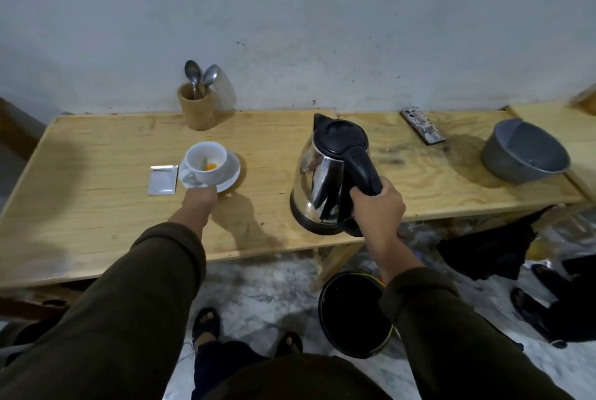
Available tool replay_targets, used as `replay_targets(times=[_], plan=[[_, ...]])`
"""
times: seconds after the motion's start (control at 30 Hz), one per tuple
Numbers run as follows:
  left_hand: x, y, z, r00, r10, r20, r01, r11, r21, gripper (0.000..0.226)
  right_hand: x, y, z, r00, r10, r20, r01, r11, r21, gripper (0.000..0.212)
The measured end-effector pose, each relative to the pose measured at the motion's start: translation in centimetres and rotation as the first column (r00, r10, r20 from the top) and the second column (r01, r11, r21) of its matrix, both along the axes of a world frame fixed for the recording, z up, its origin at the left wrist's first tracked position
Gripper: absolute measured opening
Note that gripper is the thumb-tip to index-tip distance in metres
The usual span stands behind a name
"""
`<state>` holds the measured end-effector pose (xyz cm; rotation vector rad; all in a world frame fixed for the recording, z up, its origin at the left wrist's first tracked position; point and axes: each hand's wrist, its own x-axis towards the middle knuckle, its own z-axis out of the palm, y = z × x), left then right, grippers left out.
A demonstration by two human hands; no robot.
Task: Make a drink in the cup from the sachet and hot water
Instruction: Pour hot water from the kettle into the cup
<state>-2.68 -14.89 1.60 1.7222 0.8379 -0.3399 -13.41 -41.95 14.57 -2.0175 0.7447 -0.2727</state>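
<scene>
cup (208, 161): white, on a saucer (231, 174) on the surface (96, 206), orange powder inside | sachet (163, 179): flat, just left of saucer | left hand (200, 198): touches saucer edge, grip unclear | right hand (379, 203): closed around kettle (329, 174) handle | wooden pot (196, 106): two spoons (200, 77) | grey bowl (524, 154): far right

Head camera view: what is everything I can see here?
Table: one, pale wood, against the wall.
Cup: one, white, on a saucer, orange powder inside.
Saucer: one, white, table left.
Sachet: one, silver, flat beside the saucer.
Spoons: two, metal, upright in the holder.
Holder: one, tan, by the wall.
Kettle: one, steel and black, table middle.
Phone: one, patterned, table back right.
Bowl: one, grey, table right.
Bucket: one, black, on the floor.
Hands: left hand at the saucer; right hand gripping the kettle handle.
</scene>
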Motion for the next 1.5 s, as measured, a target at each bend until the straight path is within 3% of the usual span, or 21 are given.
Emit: replay_targets(times=[0.13, 0.2, 0.43, 0.53, 0.7, 0.87, 1.3, 1.5], plan=[[0.2, -0.4, 0.6, 0.983, 0.18, 0.023, -0.172, 0.965, -0.198, 0.052, 0.7, -0.4, 1.3, 0.999, 0.049, 0.016, -0.048, 0.994, -0.103, 0.006], [1.1, 3.9, 0.8, 0.943, 0.331, 0.026, -0.317, 0.922, -0.221, 0.052, 4.2, 3.0, 2.2, 0.973, 0.229, -0.014, -0.228, 0.956, -0.184, 0.005], [1.2, 3.4, 0.7, 0.945, 0.327, -0.004, -0.31, 0.893, -0.325, 0.064, 7.9, 3.3, 5.8, 0.906, 0.42, -0.058, -0.391, 0.774, -0.499, 0.013], [1.9, 4.2, 0.4, 0.931, 0.364, -0.005, -0.346, 0.881, -0.323, 0.059, 10.4, 5.1, 6.8, 0.866, 0.487, -0.116, -0.457, 0.677, -0.577, 0.019], [2.8, 5.5, -0.2, 0.934, 0.356, -0.036, -0.35, 0.887, -0.302, 0.056, 13.8, 8.6, 8.5, 0.744, 0.595, -0.305, -0.632, 0.48, -0.608, 0.015], [3.2, 5.2, 0.1, 0.942, 0.329, -0.061, -0.331, 0.891, -0.312, 0.046, 15.8, 11.8, 9.4, 0.652, 0.587, -0.48, -0.735, 0.335, -0.589, 0.01], [4.4, 5.6, 0.4, 0.95, 0.276, -0.147, -0.303, 0.93, -0.208, 0.048, 17.5, 15.9, 10.4, 0.591, 0.532, -0.607, -0.771, 0.149, -0.62, 0.008], [4.3, 5.7, 0.2, 0.953, 0.273, -0.13, -0.297, 0.925, -0.236, 0.05, 18.1, 16.6, 10.3, 0.601, 0.514, -0.612, -0.758, 0.125, -0.64, 0.023]])
